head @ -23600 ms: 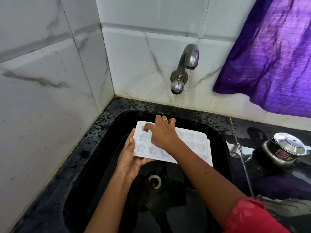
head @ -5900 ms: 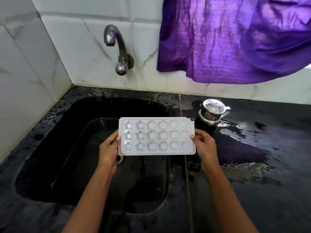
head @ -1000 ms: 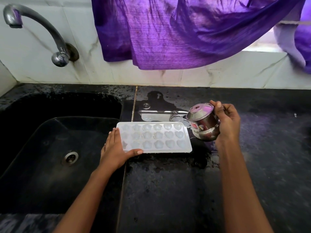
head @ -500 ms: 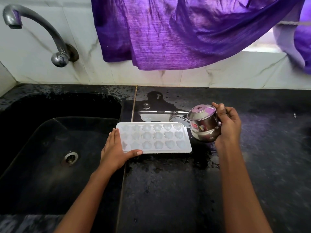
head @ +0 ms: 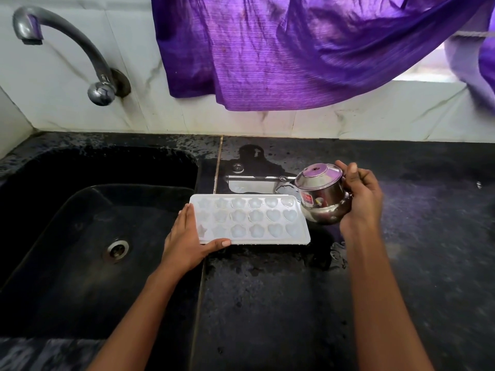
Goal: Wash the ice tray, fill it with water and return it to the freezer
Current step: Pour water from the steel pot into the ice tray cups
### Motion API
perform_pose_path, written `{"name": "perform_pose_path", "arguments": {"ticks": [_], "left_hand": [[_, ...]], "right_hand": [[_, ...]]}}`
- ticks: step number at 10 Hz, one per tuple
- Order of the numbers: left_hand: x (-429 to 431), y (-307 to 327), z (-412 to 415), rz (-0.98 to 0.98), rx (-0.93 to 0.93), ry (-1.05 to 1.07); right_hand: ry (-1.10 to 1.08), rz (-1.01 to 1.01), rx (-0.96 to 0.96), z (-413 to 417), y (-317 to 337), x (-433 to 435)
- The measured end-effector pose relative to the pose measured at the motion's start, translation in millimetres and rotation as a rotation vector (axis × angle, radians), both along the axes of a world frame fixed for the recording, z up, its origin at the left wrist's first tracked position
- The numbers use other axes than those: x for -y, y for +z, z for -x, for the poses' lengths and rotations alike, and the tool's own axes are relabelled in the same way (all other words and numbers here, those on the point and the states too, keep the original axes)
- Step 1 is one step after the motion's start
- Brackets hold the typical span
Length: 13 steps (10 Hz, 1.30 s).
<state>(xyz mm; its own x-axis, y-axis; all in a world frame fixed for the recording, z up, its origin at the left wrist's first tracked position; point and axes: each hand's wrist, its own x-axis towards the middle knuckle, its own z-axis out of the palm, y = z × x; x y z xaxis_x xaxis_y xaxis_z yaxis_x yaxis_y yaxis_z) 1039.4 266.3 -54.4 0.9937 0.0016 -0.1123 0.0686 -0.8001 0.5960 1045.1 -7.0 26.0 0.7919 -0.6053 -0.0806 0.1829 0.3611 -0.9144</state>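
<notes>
Ice tray (head: 249, 222): white, lying flat on the bench (head: 294, 303) at the centre of the frame. Its left end is at the right rim of the sink (head: 80, 263). Three rows of six cavities face up, in star, flower and heart shapes. Whether they contain water cannot be told.
Left hand (head: 187, 245): grip open and flat. The straight fingers lie against the tray's left end and the thumb is stretched along its near edge.
Right hand (head: 361, 199): grip closed round a steel pot (head: 324, 199), with the fingers wrapped round its right side and the thumb up by the lid rim.
Steel pot: small and round-bodied, with the lid on and a red label on its side. It is held just beside the tray's upper right corner and tipped slightly toward the tray.
Bench: black stone, wet, with a bright puddle (head: 254, 180) just behind the tray.
Sink: black basin at the left of the frame, with a metal drain (head: 116, 249) in its floor.
Tap (head: 67, 44): curved metal spout, wall-mounted, upper left.
Purple cloth (head: 294, 49): hangs across the top of the frame, in front of the white tiled wall (head: 67, 108).
</notes>
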Motion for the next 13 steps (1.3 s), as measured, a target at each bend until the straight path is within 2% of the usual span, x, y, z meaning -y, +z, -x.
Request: {"name": "perform_pose_path", "arguments": {"ticks": [7,13], "left_hand": [[0,0,2,0.029,0.018,0.004],[1,0,2,0.03,0.01,0.011]], "right_hand": [[0.074,0.172,-0.069,0,11,-19],[0.051,0.188,-0.08,0,14,-18]]}}
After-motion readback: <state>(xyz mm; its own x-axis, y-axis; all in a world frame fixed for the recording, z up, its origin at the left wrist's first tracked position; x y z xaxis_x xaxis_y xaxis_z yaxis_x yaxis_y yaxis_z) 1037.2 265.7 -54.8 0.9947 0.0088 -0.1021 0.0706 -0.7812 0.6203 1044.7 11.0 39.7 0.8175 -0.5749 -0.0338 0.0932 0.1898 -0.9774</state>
